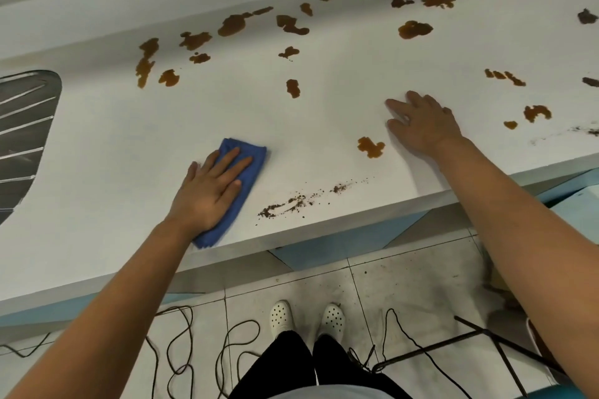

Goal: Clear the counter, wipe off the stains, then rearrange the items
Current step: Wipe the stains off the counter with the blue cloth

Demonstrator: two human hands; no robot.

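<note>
A white counter (97,146) stretches across the view, spotted with several brown stains (233,24) toward the back and right. One brown stain (371,146) lies just left of my right hand. Dark crumbs (291,201) are scattered near the front edge. My left hand (210,191) presses flat with straight fingers on a folded blue cloth (244,159) near the front edge. My right hand (421,121) rests flat on the counter, fingers spread, holding nothing.
A metal sink drainboard (22,126) is set into the counter at the far left. More crumbs (583,130) lie at the right edge. Below, cables (181,343) and a dark metal stand (470,340) lie on the tiled floor by my white shoes (308,317).
</note>
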